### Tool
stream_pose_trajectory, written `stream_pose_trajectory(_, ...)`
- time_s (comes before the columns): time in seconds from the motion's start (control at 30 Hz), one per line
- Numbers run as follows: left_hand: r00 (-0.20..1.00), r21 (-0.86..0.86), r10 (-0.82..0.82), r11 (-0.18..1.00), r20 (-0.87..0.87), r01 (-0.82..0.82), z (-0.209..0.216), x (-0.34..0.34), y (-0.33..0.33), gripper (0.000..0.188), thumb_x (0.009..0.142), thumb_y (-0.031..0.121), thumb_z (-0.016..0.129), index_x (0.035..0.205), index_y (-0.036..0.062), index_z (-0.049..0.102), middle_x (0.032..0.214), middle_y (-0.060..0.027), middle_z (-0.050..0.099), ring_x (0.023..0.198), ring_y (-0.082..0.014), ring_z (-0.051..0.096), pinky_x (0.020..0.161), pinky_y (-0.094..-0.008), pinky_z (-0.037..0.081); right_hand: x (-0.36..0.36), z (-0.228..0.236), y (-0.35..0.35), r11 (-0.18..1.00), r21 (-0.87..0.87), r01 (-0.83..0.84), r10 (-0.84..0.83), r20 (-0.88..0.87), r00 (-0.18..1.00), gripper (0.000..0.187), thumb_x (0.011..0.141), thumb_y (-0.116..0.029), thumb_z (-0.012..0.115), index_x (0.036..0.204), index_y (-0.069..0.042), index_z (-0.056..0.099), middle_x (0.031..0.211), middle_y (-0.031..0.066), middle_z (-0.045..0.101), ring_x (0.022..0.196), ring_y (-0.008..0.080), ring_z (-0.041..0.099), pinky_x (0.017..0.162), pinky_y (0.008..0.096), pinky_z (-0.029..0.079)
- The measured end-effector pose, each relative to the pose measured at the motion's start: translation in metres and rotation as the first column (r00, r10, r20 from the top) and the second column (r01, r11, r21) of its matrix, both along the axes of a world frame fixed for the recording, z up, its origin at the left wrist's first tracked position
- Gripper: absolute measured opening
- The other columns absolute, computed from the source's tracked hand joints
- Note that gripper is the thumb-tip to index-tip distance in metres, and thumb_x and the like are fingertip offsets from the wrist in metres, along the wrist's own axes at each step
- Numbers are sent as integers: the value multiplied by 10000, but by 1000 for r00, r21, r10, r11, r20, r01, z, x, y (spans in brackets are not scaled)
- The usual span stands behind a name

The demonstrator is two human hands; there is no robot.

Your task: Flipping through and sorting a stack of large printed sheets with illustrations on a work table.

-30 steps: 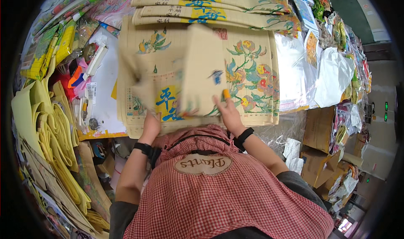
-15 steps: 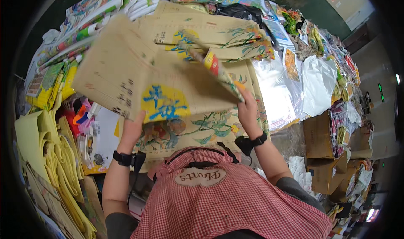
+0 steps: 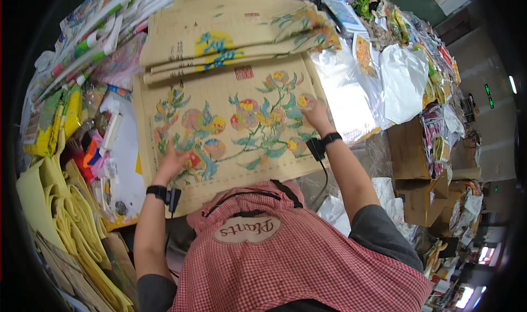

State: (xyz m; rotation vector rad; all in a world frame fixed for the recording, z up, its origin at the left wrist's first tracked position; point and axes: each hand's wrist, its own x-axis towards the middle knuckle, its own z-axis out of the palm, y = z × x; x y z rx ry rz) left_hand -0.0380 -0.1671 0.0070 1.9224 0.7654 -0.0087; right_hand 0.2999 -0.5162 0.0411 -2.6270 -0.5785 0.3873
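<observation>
A large tan printed sheet [image 3: 219, 142] with colourful fruit and leafy branches lies flat before me on a stack of like sheets. My left hand [image 3: 174, 162] rests over its lower left part, fingers spread and holding nothing. On the right part, near the sheet's edge, my right hand [image 3: 317, 116] lies with its fingers stretched over the print; the fingertips are slightly blurred. Beyond both hands, folded tan sheets [image 3: 164, 40] with a yellow patch and blue lettering cover the far end of the stack.
Clear plastic sleeves [image 3: 348, 100] and a white plastic bag [image 3: 403, 81] lie to the right. Cardboard boxes [image 3: 409, 153] stand beyond them. At the left are rolled prints [image 3: 90, 51], folded yellow material [image 3: 71, 213] and a white board [image 3: 125, 164] with small items.
The folded sheet that both hands held up now lies on the far pile, let go. My hands have come down onto the fruit-printed sheet, which is now mostly uncovered.
</observation>
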Motion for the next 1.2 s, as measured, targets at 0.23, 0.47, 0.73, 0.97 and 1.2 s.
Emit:
stream_pose_trajectory(0.23,925,42,-251,961,-285,273,5,-55,-83,761,693,190,697,1293,-39,290,1200,-271,461,1099,-371,475,903,-390,398,-64,-72,-70,968,-166,189,-147,234,961,755,672,-195,680,1288,-6,286,1201,241,409,1101,416,407,912,458,365)
stream_pose_trajectory(0.47,824,196,-337,865,-455,462,2,-37,-115,834,666,249,710,1321,-6,262,1204,-308,419,1076,-439,438,908,-413,390,-32,-38,-99,940,-338,49,16,188,982,457,726,-289,624,1070,-18,497,946,213,554,846,380,564,700,468,464)
stream_pose_trajectory(0.73,900,640,-386,644,-202,419,20,-25,-142,799,686,169,671,1362,119,248,1331,-197,343,1237,-443,280,1000,-493,267,-28,48,-79,625,561,543,81,-738,669,313,854,-173,527,1086,37,523,970,98,600,847,153,590,719,259,479)
stream_pose_trajectory(0.97,936,304,-351,889,-25,341,64,-33,-108,201,757,95,563,949,85,623,873,-145,618,818,-319,586,698,-384,464,-29,51,-139,379,764,523,101,-596,797,423,863,-87,499,1253,36,390,1226,139,488,1078,221,506,912,314,412)
stream_pose_trajectory(1.2,712,140,-605,719,-356,681,123,-31,-84,168,760,183,600,907,102,605,779,-165,589,743,-360,562,625,-420,438,-46,-14,-154,919,194,-342,255,370,894,448,776,-136,645,1185,-22,502,1285,164,409,1198,236,385,992,355,300)
